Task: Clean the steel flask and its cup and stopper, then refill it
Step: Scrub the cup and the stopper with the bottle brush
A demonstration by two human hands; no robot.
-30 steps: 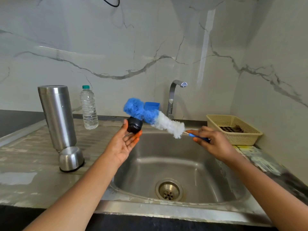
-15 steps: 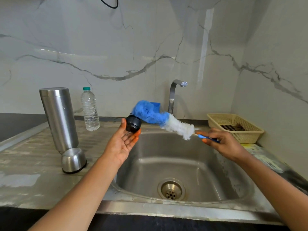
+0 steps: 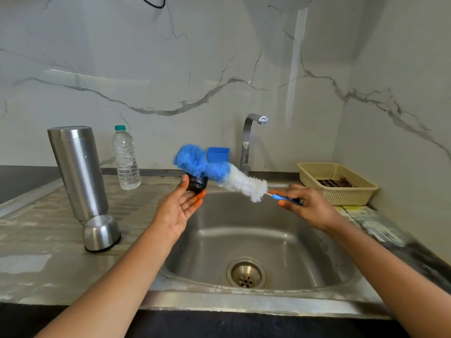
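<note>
Black stopper [image 3: 197, 184]: light, rigid, likely slick; our left hand [image 3: 179, 208] pinches its rim, right hand [image 3: 306, 204] grips the bottle brush [image 3: 240, 182].

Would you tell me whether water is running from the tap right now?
No, no stream of water falls from the tap into the sink below it.

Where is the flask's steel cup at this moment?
In the head view, the steel cup stands mouth-down on the left drainboard, just in front of the steel flask and left of the sink basin.
</note>
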